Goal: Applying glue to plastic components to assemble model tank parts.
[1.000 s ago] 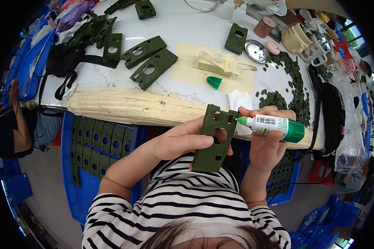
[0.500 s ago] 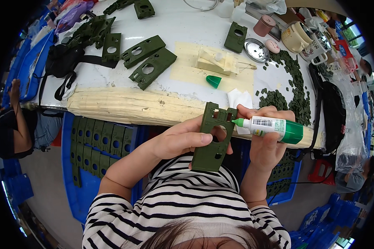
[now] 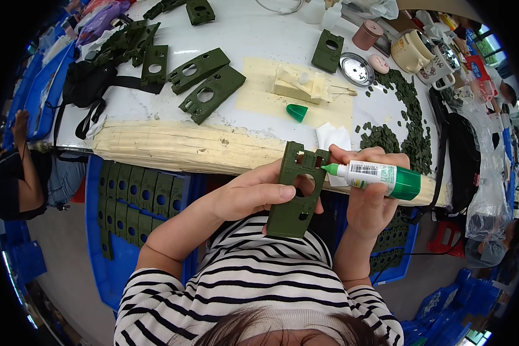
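My left hand (image 3: 251, 193) grips a dark green plastic hull part (image 3: 287, 216), thumb on its face beside the large round hole and the other fingers behind it. In my right hand (image 3: 366, 210) lies a white and green glue bottle (image 3: 370, 173), held sideways with its green nozzle at the upper right edge of the hull part. Whether glue is coming out is too small to tell. A loose green cap (image 3: 296, 113) rests on the table beyond my hands, near a cream-coloured block (image 3: 300, 86) and a white tissue (image 3: 332, 136).
More green hull parts (image 3: 212, 94) lie on the table at left. Small green pieces (image 3: 409, 109) are heaped at right, near a round metal dish (image 3: 356, 70) and mugs (image 3: 412, 52). Below the padded table edge (image 3: 173, 147), a blue tray (image 3: 104, 271) holds rows of hull parts. Another person (image 3: 26, 173) sits at left.
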Demonstrator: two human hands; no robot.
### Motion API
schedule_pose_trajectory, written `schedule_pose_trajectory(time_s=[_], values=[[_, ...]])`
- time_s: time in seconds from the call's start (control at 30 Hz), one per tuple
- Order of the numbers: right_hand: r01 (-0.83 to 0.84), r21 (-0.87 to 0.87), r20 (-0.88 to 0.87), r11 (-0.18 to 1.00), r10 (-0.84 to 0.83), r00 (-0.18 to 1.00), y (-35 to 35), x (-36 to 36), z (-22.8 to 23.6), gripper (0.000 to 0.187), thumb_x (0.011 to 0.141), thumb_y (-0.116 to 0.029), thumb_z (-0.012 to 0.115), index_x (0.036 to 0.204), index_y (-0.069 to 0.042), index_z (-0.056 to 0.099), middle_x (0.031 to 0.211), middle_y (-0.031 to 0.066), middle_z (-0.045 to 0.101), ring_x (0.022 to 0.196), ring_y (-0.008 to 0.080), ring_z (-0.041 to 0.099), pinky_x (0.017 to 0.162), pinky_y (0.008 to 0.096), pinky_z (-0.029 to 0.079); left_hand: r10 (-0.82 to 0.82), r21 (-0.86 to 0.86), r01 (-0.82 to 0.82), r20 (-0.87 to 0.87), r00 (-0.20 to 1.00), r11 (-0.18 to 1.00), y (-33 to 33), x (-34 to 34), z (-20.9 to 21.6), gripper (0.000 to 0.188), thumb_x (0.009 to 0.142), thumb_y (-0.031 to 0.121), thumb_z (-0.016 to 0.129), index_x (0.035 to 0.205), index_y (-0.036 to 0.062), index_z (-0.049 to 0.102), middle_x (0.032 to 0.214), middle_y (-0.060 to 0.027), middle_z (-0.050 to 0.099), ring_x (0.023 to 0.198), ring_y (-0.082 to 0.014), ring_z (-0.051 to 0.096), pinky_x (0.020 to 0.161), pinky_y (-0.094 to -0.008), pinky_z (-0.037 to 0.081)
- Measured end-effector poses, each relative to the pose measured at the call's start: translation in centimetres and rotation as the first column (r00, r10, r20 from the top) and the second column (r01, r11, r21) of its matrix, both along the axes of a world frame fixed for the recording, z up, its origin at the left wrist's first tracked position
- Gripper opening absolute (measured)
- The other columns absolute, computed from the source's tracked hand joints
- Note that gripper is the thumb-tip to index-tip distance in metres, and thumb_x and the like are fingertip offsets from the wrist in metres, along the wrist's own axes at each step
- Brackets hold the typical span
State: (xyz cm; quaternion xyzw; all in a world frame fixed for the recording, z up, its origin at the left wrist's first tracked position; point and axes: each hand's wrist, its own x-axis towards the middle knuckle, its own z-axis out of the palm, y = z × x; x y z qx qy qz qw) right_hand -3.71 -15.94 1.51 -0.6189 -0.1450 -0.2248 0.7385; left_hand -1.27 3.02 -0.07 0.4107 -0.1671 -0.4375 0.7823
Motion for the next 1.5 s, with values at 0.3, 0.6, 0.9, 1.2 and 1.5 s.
schedule_pose_trajectory(time_s=[0.3,0.6,0.9,1.2,1.5], values=[[0.007,0.018,-0.067,1.0,-0.006,0.998,-0.4,-0.2,-0.3,0.048,0.086,-0.043,0.058,0.101,-0.001,0.043,0.09,0.0131,0.055,0.089,0.0295,0.062,0.083,0.0464,0.053,0.007,-0.019,-0.007,0.003,1.0,1.0,-0.1,-0.1,0.1,0.074,0.083,0.04,0.054,0.137,-0.0024,0.028,0.106,-0.0209,0.054,0.1,-0.0283,0.057,0.083,-0.0343,0.047],[-0.024,0.337,-0.127,0.941,0.071,0.989,-1.9,-0.2,-0.7,0.044,0.09,-0.045,0.051,0.107,-0.005,0.04,0.096,0.0144,0.056,0.092,0.0311,0.063,0.083,0.0454,0.052,0.271,-0.169,-0.247,0.137,0.953,0.954,1.6,0.1,-0.8,0.083,0.071,0.023,0.079,0.134,0.0049,0.029,0.118,-0.0264,0.051,0.11,-0.0296,0.055,0.09,-0.0404,0.048],[-0.05,0.369,-0.131,0.928,0.105,0.986,-1.1,-0.1,-1.6,0.039,0.091,-0.039,0.053,0.106,-0.005,0.041,0.094,0.0128,0.056,0.09,0.0261,0.061,0.082,0.0459,0.052,0.678,-0.023,-0.678,0.05,0.734,0.735,4.7,-0.7,0.3,0.056,0.08,0.0,0.065,0.123,0.0087,0.029,0.13,-0.0215,0.044,0.119,-0.025,0.047,0.097,-0.0365,0.043],[-0.051,0.234,-0.162,0.971,0.091,0.983,-1.5,-0.2,-0.9,0.042,0.088,-0.04,0.058,0.108,-0.006,0.042,0.095,0.0128,0.056,0.092,0.0241,0.06,0.081,0.0398,0.051,0.457,-0.036,-0.872,0.862,0.22,0.488,5.0,-0.1,-2.3,0.069,0.067,-0.008,0.072,0.12,0.0082,0.03,0.117,-0.0137,0.046,0.094,-0.0165,0.053,0.082,-0.0279,0.046],[-0.079,0.272,-0.158,0.959,0.126,0.979,-1.6,-0.1,-0.7,0.037,0.089,-0.035,0.058,0.106,-0.005,0.046,0.094,0.0127,0.057,0.095,0.0246,0.06,0.08,0.037,0.051,0.302,-0.074,-0.918,0.952,0.051,0.389,5.5,-0.4,-3.2,0.058,0.071,-0.005,0.071,0.116,0.0062,0.037,0.121,-0.0142,0.046,0.102,-0.0191,0.05,0.087,-0.0291,0.043]])
